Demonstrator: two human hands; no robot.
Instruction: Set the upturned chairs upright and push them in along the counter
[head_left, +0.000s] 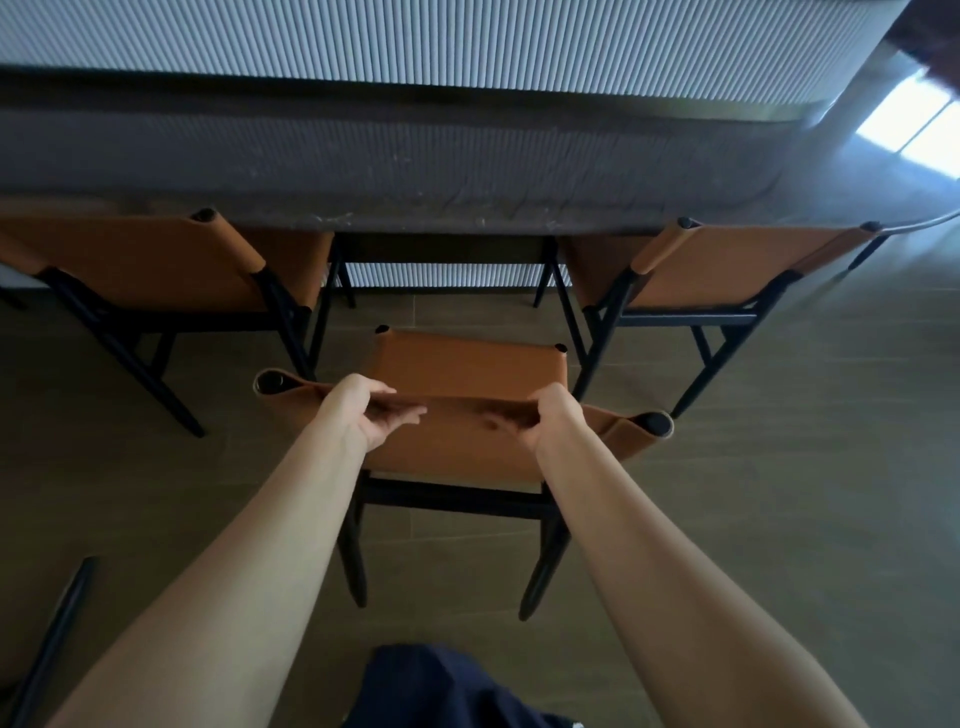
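1. Head view, looking down on middle chair (467, 364): upright, rear legs planted on grey tiled floor (779, 493), seat facing counter (415, 171), standing short of it in the gap between two neighbours.
2. Seat: flat rectangular sling of tan leather, round black post caps at the far corners. Frame: black round-section legs, splayed outward.
3. Backrest (467, 441): same tan leather, a curved band looped round a black post at each end.
4. Left hand (376, 413) gripping backrest top edge, fingers curled over the far side, thumb along the near face.
5. Right hand (545, 415) gripping the same edge, closer to the right post, fingers wrapped over, tips hidden.
6. Left chair (156, 265) and right chair (727, 270): same build, upright, seats partly under the counter top.
7. Counter top: dark matte slab, scuffed, rounded at the right end. Pale fluted panel (415, 47) behind, more fluting below.
8. Tilted black chair leg (57, 634) at lower left, rest out of frame. Navy cloth (441, 691) at bottom edge.
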